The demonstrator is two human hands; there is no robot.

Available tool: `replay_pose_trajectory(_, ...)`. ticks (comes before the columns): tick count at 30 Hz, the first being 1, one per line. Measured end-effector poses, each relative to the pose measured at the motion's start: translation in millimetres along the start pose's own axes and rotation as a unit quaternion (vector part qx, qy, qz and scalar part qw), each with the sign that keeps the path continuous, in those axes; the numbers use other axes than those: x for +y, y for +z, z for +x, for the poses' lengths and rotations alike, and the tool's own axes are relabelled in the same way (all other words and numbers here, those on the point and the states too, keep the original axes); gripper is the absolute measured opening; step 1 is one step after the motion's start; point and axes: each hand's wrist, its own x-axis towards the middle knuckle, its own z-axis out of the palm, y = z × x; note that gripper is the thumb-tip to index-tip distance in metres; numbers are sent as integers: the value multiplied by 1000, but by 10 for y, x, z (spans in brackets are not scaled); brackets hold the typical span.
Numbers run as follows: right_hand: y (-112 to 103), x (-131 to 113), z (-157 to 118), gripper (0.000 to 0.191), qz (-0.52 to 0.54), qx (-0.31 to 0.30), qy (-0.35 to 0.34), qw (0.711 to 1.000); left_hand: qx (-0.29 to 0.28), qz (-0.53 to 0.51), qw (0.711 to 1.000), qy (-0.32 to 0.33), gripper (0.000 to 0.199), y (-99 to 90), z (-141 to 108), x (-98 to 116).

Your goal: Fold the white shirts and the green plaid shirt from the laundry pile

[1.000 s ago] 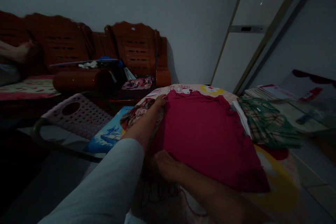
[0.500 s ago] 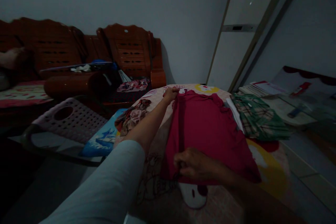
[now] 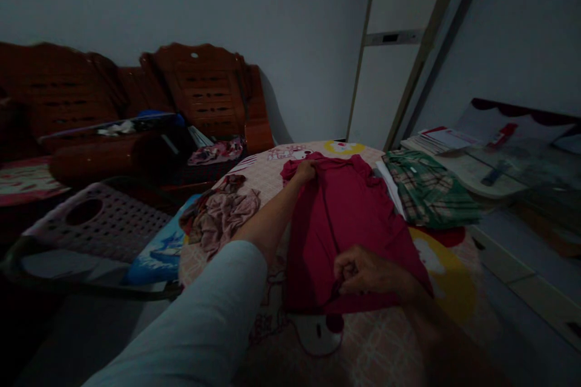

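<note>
A magenta shirt [image 3: 358, 211] lies spread on a round table with a patterned cloth. At the shirt's far left part, by the neck or shoulder area, my left hand [image 3: 307, 171] has its fingers closed on the fabric. My right hand [image 3: 363, 269] pinches the shirt near its near edge. A long crease runs through the fabric between the two hands, with a darker strip of shirt to its left. To the left of my left forearm sits a crumpled patterned garment [image 3: 222, 211].
A folded green plaid shirt [image 3: 429, 187] rests at the table's right side. Beyond it stands a side table [image 3: 494, 184] with papers. On the left are a woven chair [image 3: 109, 217], a blue cushion or bag [image 3: 161, 251] and wooden seats [image 3: 200, 91]. The tablecloth [image 3: 363, 344] shows in front.
Both hands have shifted rightward across the shirt, bringing the pinched crease inward from near its left edge. The camera view has turned slightly to the right.
</note>
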Motion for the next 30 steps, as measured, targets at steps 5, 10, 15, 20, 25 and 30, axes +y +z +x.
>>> replay_pose_trajectory(5, -7, -36, -34, 15, -16, -7, 8, 1000, -35, 47, 998, 4, 46, -28, -42, 14)
replay_pose_trajectory(10, 7, 17, -34, 16, -10, -31, 27, 999, -88, 77, 990, 75, 60, -57, -184, 62)
replay_pose_trajectory(15, 41, -40, 66, 24, -14, 165, -41, 985, -32, 88, 991, 95, 40, -227, -366, 53)
replay_pose_trajectory(20, 130, -115, 150, 11, -165, 218, -116, 955, -29, 182, 977, 107, 43, -245, -809, -52)
replay_pose_trajectory(25, 195, -56, 198, 13, -228, 186, -62, 954, -135, 285, 940, 126, 54, -171, -1143, -99)
replay_pose_trajectory(30, 193, -8, 235, 14, -212, 195, -67, 955, -122, 309, 935, 126, 60, -80, -1287, 109)
